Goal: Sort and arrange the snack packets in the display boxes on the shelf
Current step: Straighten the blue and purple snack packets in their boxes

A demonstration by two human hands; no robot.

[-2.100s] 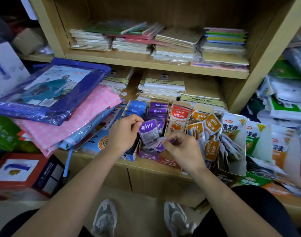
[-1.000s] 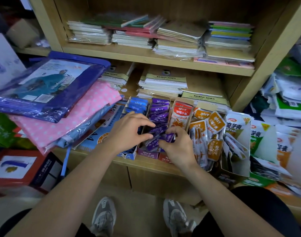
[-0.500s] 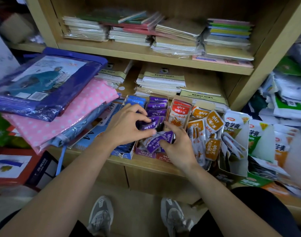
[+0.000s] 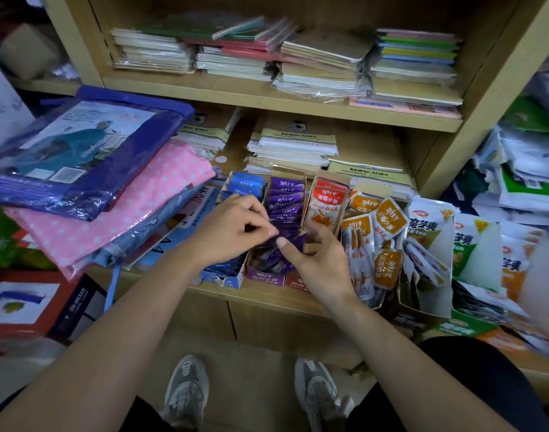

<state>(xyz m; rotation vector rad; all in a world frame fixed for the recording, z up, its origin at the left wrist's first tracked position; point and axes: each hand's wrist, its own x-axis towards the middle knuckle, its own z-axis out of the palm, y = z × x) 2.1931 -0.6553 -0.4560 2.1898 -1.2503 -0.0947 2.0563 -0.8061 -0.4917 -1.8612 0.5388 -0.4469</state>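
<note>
The wooden shelf (image 4: pixel 267 296) before us carries display boxes side by side: the blue box (image 4: pixel 222 277), the purple box (image 4: pixel 264 275), then red packets (image 4: pixel 327 202) and orange packets (image 4: pixel 388 218). Our left hand (image 4: pixel 232 232) and right hand (image 4: pixel 318 260) meet over the purple box, fingers curled, each pinching the purple packets (image 4: pixel 286 201) at the front of that box's row.

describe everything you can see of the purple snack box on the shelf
The purple box is a narrow open-topped cardboard tray with white print on its front wall and a raised back flap. It stands on the wooden shelf between the blue box and the red box. Purple packets stand in a row inside. The left hand and right hand pinch packets near its front.
</note>
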